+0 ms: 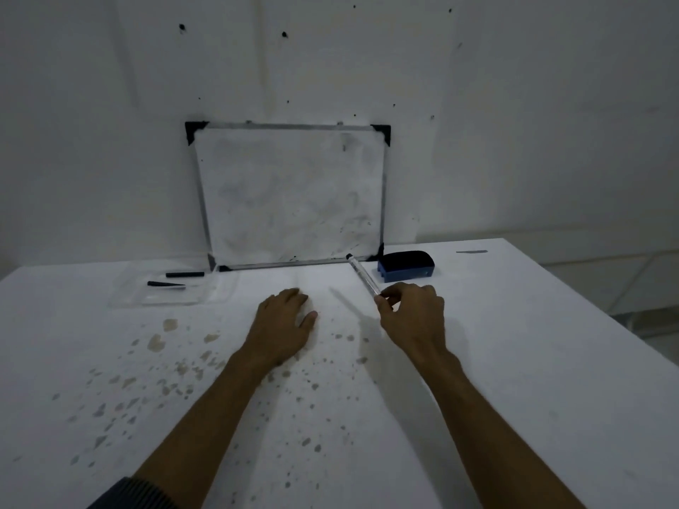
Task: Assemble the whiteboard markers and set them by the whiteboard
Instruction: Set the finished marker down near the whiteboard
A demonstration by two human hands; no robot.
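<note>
A small whiteboard (290,194) with black corner pieces leans against the wall at the back of the white table. My right hand (413,312) pinches the near end of a white marker (360,275), whose dark far tip points at the board's lower right corner. My left hand (284,323) rests flat on the table, palm down, holding nothing. At the left, a clear plastic tray (169,293) holds two black marker parts: a straight piece (184,274) and a tapered piece (165,284).
A blue-and-black board eraser (406,266) sits right of the whiteboard, close to the marker's tip. A thin dark mark (471,252) lies at the table's back right. Brownish stains (176,365) speckle the table's near half. The table's right edge runs diagonally.
</note>
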